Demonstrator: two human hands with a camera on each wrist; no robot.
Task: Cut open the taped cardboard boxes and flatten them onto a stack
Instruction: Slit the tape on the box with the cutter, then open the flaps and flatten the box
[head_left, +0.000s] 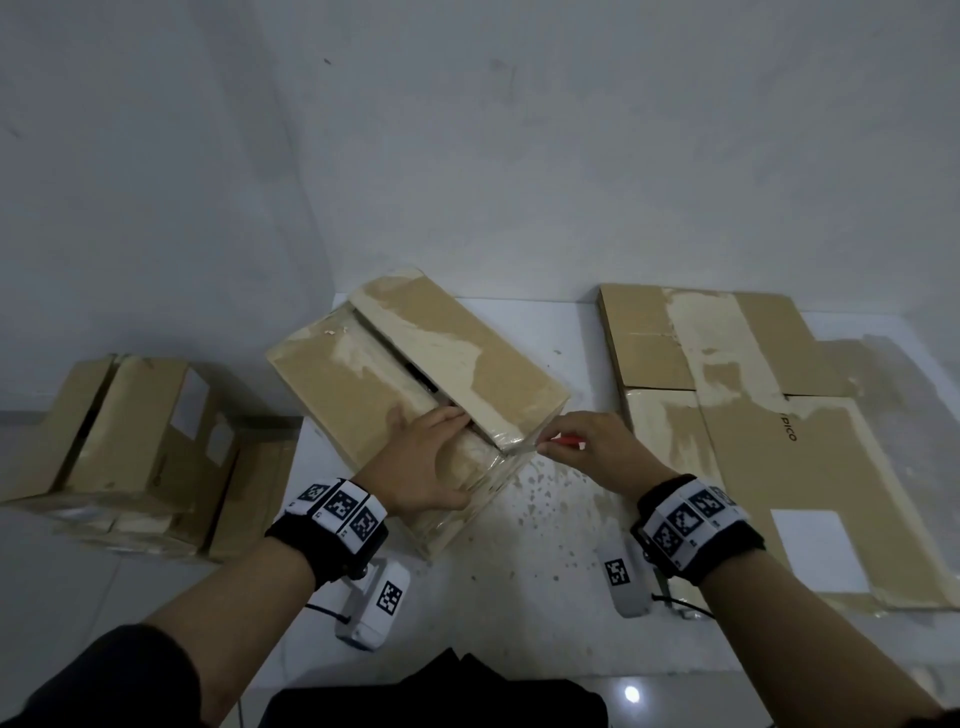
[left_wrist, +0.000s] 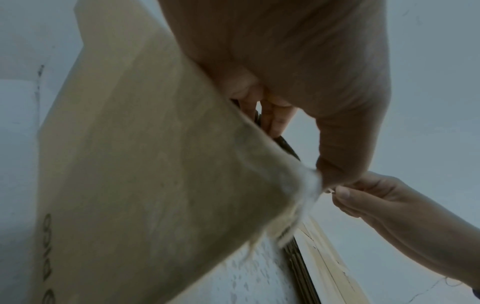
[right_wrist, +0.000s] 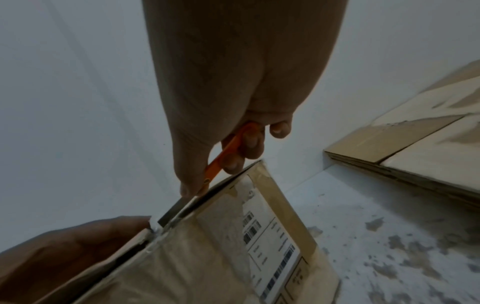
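Observation:
A taped cardboard box (head_left: 415, 358) lies askew on the white table (head_left: 545, 571), and its top seam gapes open. My left hand (head_left: 441, 457) grips the near flap, with its fingers hooked into the seam and its thumb on the box's side. In the left wrist view the fingers (left_wrist: 275, 119) curl behind the flap's edge. My right hand (head_left: 576, 447) holds an orange box cutter (head_left: 569, 440) at the box's near right corner. The cutter (right_wrist: 226, 154) has its blade (right_wrist: 179, 209) in the taped corner edge, above a shipping label (right_wrist: 270, 246).
Flattened boxes (head_left: 753, 415) are stacked at the right of the table, close to my right forearm. More taped boxes (head_left: 130, 431) stand lower down at the left. A white wall runs right behind the table. The table surface is speckled with scuffs.

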